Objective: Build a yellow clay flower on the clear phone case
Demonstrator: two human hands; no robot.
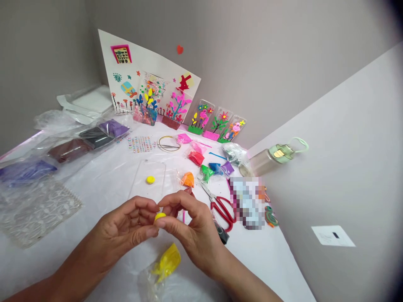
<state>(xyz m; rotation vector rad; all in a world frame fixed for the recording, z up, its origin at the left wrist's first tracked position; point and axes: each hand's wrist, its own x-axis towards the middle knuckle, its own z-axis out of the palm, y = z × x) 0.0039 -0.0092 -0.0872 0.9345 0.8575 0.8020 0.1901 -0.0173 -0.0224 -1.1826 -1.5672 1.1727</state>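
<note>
A small piece of yellow clay (160, 216) is pinched between the thumb and fingers of my right hand (192, 226). My left hand (126, 226) touches it from the other side, thumb and fingertips closed around its edge. Beyond the hands, a flattened yellow clay ball (150, 180) rests on a clear phone case (135, 184) lying on the white table. Below the hands lies an open plastic bag of yellow clay (170, 260).
Red-handled scissors (222, 212) lie right of my hands, near small clay packets (195, 158). A bottle (267, 159) stands farther right. Decorated cases (201, 117) lean at the back. Plastic-wrapped clay (71, 149) and a textured sheet (40, 214) lie left.
</note>
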